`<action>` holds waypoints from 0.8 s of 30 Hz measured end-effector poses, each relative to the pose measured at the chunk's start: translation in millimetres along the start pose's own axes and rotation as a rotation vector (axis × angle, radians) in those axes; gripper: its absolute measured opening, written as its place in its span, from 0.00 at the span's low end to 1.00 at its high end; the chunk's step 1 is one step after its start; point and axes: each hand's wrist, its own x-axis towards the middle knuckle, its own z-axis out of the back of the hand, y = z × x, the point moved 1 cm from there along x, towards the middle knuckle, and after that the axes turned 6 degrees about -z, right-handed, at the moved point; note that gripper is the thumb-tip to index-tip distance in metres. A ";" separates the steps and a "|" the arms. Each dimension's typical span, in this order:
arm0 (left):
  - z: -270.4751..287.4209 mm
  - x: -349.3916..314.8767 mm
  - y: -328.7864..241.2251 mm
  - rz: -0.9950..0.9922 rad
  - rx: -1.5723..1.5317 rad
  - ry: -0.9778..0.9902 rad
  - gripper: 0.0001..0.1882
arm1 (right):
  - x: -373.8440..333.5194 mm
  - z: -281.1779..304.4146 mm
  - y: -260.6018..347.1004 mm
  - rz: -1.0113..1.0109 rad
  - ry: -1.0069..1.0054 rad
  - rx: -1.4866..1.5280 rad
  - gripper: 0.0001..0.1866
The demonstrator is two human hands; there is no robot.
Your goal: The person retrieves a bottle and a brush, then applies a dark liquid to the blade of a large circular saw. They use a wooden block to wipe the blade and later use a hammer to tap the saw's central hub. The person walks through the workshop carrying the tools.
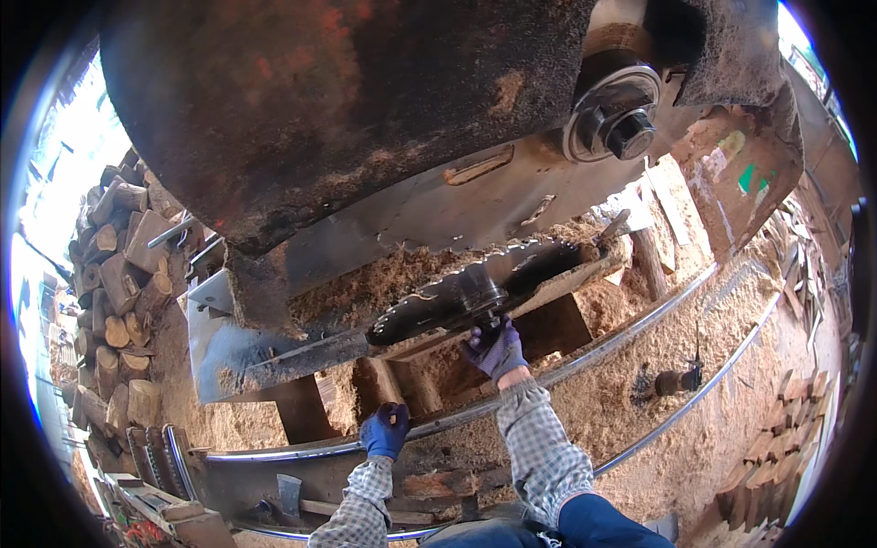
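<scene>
Head view — my gloved right hand [494,348] has its fingers closed around the dark shaft end [491,322] below the toothed circular blade [416,313], under the big rusty guard [365,100], while my left hand [385,430] curls at the metal rail [283,454] — can't tell how tightly, or if holding anything.

Before me, a dark, round, toothed metal blade [429,310] slants eight o'clock to two, its black cylindrical metal hub [480,290] jutting toward six.
</scene>
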 end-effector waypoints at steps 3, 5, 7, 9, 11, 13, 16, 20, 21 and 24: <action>-3.3 1.2 5.9 -0.038 0.026 0.019 0.16 | -2.4 -9.4 -12.0 0.827 -0.651 -1.080 0.23; 10.0 4.8 -16.4 0.051 -0.004 0.048 0.17 | -4.6 -4.7 -8.3 0.461 -0.525 -0.686 0.23; 10.3 2.5 -13.2 0.053 -0.010 0.049 0.17 | 1.6 4.0 -5.6 -0.058 -0.161 0.133 0.24; 8.7 1.5 -10.9 0.047 0.003 0.031 0.17 | -4.1 -6.2 1.9 -0.060 -0.345 -0.054 0.23; 6.1 0.4 -9.1 0.034 0.036 -0.008 0.16 | 2.7 -11.3 -5.1 0.327 -0.598 -0.431 0.23; -2.0 -1.3 4.3 -0.028 0.095 0.006 0.16 | -7.2 -25.2 -11.6 0.690 -0.609 -1.017 0.24; 1.1 1.8 -5.2 0.005 0.088 0.023 0.16 | 18.2 29.3 -14.3 0.156 0.079 -0.054 0.22; 2.5 -0.1 -6.1 -0.034 0.050 -0.011 0.15 | 22.2 14.0 -7.5 0.401 -0.351 -0.481 0.18; 8.5 -1.1 -12.3 -0.005 0.010 -0.032 0.15 | 7.8 -13.3 -9.8 0.643 -0.732 -0.975 0.17; 5.8 -0.9 -10.2 -0.014 0.046 -0.031 0.17 | 5.2 -12.5 -8.1 0.527 -0.482 -0.628 0.21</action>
